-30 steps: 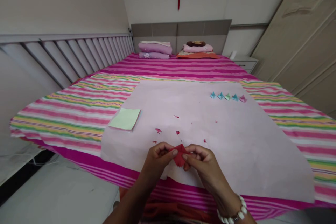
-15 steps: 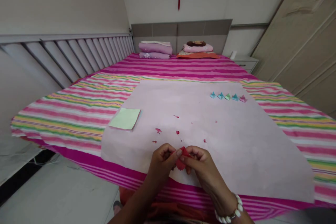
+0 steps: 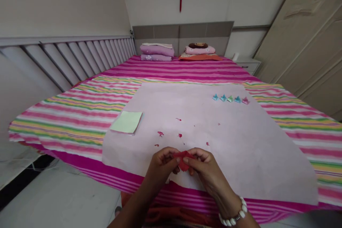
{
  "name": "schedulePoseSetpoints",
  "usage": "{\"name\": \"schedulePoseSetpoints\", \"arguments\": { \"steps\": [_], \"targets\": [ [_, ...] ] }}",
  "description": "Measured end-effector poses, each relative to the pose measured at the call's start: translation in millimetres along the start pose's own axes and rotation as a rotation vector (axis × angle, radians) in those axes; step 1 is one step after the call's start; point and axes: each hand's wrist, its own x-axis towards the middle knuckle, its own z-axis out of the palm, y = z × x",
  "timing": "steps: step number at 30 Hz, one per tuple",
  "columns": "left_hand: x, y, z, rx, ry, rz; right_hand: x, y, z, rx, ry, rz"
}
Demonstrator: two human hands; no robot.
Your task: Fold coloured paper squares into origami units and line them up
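Left hand [image 3: 165, 162] pinches the left side of a small folded piece of bright red paper [image 3: 184, 165]; right hand [image 3: 204, 162] grips its right side, thumb laid across the front. Work is held up by the near edge of a large pale pinkish sheet [image 3: 253, 153], left of that edge's middle. Fold detail under the thumbs: too small to read. Judgement: light, matched thumb pressure should hold the layers even; an unequal pull risks skewing or tearing them. Small irregular dark-red scraps [image 3: 180, 135] lie just beyond the hands; creases are best pressed clear of them. Square stack of pale-green-topped paper [image 3: 127, 122]: at left edge. Five small folded blue, green and pink paper shapes [image 3: 230, 99]: in a row near far right corner.
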Motion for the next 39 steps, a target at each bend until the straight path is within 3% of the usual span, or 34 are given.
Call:
{"name": "schedulePoseSetpoints", "arguments": {
  "steps": [5, 15, 22, 29, 39],
  "targets": [
    [-0.2, 1.4, 1.4, -0.048, 0.042, -0.019, -1.4, -1.9, -1.1, 0.046, -0.007, 0.003],
    [-2.2, 6.1, -3.1, -0.032, 0.006, 0.000, -7.0, -11.3, -6.9, 0.051, -0.177, -0.021],
    [-7.5, 10.6, -2.1, 0.044, -0.097, 0.036, -2.6, -6.3, -5.8, -0.062, -0.080, -0.077],
    [-2.1, -4.7, 3.3, -0.029, 0.075, 0.068, -2.9, -5.3, -2.0, -0.077, -0.016, -0.145],
    [-2.4, 4.6, 4.5, -0.046, 0.053, 0.014, -4.0, -4.4, -4.5, -0.071, -0.042, -0.074]
  ]
}}
